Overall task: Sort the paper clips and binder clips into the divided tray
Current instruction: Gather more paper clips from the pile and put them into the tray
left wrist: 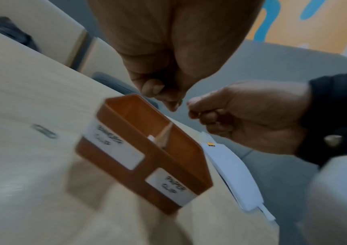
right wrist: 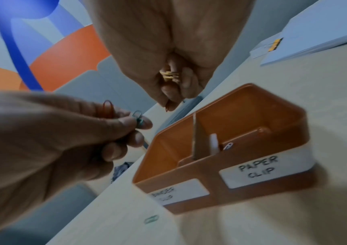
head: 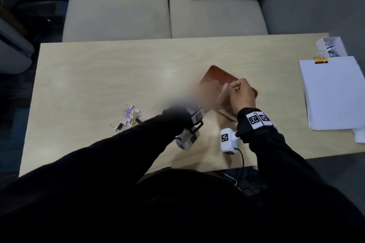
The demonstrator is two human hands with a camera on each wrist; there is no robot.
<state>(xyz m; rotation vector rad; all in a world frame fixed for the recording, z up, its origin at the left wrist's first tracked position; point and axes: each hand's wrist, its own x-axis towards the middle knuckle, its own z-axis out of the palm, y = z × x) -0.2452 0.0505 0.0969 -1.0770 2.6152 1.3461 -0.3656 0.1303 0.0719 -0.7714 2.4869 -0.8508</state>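
Note:
A brown divided tray (head: 213, 69) stands right of the table's middle, with labels "BINDER CLIP" and "PAPER CLIP" on its front wall (right wrist: 212, 177). Both hands hover over it. My left hand (right wrist: 141, 122) pinches a teal paper clip (right wrist: 137, 116), and a red paper clip (right wrist: 107, 107) sticks out between its fingers. My right hand (right wrist: 170, 102) curls round yellow clips (right wrist: 168, 75); in the head view, the right hand (head: 235, 88) is just right of the blurred left hand (head: 213, 90). One silver paper clip (right wrist: 228, 146) lies in the paper clip compartment. A mixed pile of clips (head: 129, 117) lies to the left.
A green paper clip (right wrist: 151, 219) lies loose on the table in front of the tray. A white paper stack (head: 333, 92) with a yellow-black binder clip (head: 321, 60) lies at the table's right end, behind it a clear box (head: 329, 45). Sofa cushions (head: 118, 10) stand beyond the far edge.

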